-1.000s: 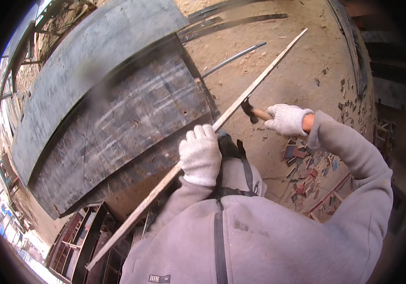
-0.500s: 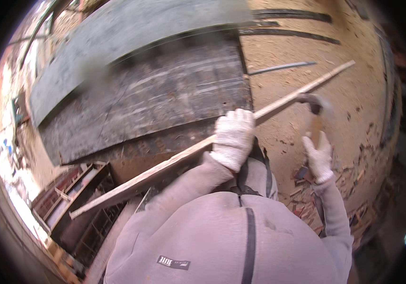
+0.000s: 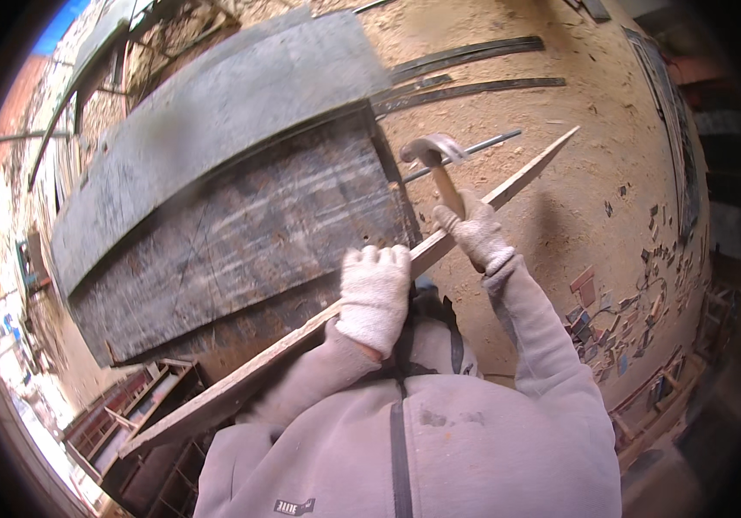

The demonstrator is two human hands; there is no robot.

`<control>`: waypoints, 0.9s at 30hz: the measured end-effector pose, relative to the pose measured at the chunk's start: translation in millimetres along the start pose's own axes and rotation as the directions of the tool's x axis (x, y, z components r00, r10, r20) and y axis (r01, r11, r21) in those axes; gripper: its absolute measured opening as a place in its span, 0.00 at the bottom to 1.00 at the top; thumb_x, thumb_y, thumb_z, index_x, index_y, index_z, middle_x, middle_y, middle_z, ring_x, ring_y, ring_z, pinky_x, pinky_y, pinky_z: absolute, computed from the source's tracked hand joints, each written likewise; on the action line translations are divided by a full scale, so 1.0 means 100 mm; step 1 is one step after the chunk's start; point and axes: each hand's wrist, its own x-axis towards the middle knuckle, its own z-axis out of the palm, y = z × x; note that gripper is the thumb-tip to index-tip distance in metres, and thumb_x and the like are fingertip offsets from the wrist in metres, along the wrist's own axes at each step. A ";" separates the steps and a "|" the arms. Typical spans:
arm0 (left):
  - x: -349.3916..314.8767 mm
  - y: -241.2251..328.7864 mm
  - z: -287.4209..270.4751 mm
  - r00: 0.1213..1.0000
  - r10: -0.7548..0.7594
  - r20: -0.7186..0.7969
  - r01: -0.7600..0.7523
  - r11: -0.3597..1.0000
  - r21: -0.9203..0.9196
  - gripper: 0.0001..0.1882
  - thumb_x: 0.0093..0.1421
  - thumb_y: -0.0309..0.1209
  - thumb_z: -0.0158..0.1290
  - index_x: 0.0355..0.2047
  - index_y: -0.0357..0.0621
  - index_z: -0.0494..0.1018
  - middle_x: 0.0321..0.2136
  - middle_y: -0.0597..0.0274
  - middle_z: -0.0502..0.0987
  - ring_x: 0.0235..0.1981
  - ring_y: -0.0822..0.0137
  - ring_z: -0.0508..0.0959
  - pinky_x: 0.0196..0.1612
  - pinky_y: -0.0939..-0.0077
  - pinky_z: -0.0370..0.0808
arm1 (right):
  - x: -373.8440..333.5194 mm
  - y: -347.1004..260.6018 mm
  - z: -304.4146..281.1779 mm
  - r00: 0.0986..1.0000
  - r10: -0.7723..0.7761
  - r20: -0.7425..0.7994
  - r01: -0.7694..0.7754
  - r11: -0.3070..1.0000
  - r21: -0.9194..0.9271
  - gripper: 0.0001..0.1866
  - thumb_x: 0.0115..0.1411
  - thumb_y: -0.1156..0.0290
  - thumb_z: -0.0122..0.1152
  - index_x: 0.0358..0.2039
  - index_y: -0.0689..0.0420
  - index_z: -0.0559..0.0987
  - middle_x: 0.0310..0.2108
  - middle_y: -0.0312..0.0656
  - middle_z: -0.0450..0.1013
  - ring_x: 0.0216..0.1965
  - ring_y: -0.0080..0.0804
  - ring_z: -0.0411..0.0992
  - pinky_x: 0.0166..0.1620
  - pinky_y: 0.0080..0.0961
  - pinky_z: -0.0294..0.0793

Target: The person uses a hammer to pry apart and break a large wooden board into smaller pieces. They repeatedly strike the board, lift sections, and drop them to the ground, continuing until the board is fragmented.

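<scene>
A long, narrow wooden batten runs slantwise across my front, from low on the left to its far tip at the right. My left hand, in a white knit glove, is wrapped over the batten near its middle, beside the edge of a dark, scuffed board. In my gloved right hand is a claw hammer, gripped by its wooden handle. Its metal head is raised above the batten, close to the board's right corner. The right hand overlaps the batten in this view, and whether they touch I cannot tell.
A grey sheet overlaps the board's far side. Dark strips and a metal rod lie on the sandy ground beyond. Broken pieces are scattered at the right. A slatted frame stands at the lower left.
My right hand has swung the hammer leftward, from beyond the batten's right side to near the board's corner. The left hand still grips the batten. The whole view has shifted.
</scene>
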 end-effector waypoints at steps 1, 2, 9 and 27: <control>0.05 -0.02 -0.12 0.999 0.040 0.011 -0.040 0.999 0.004 0.17 0.53 0.29 0.58 0.44 0.44 0.72 0.35 0.56 0.78 0.41 0.54 0.77 0.50 0.59 0.71 | 0.05 0.09 -0.02 0.998 -0.024 -0.050 0.021 0.997 -0.073 0.20 0.64 0.55 0.68 0.42 0.61 0.79 0.26 0.42 0.80 0.32 0.29 0.79 0.37 0.35 0.78; 0.09 -0.03 -0.22 0.997 0.072 0.028 -0.072 0.997 0.010 0.18 0.52 0.29 0.59 0.43 0.44 0.73 0.35 0.56 0.78 0.41 0.54 0.77 0.52 0.59 0.70 | 0.11 0.12 -0.01 0.995 -0.039 -0.095 0.026 0.991 -0.132 0.18 0.65 0.59 0.68 0.42 0.61 0.79 0.25 0.40 0.80 0.30 0.27 0.79 0.35 0.30 0.78; 0.35 0.13 -0.52 0.915 -0.159 0.371 0.207 0.974 -0.094 0.20 0.64 0.44 0.56 0.47 0.42 0.75 0.45 0.44 0.78 0.45 0.41 0.81 0.48 0.49 0.77 | 0.20 0.43 0.13 0.953 -0.052 -0.298 0.126 0.964 0.235 0.14 0.63 0.64 0.70 0.40 0.61 0.79 0.27 0.43 0.80 0.27 0.32 0.80 0.33 0.31 0.79; 0.49 -0.17 -0.09 0.663 -0.426 0.615 0.714 0.605 -0.352 0.07 0.59 0.21 0.62 0.38 0.36 0.84 0.27 0.64 0.83 0.23 0.74 0.78 0.26 0.79 0.76 | -0.20 0.64 0.14 0.873 -0.167 -0.458 0.339 0.883 0.324 0.13 0.58 0.64 0.72 0.33 0.60 0.79 0.29 0.53 0.77 0.32 0.55 0.77 0.37 0.47 0.76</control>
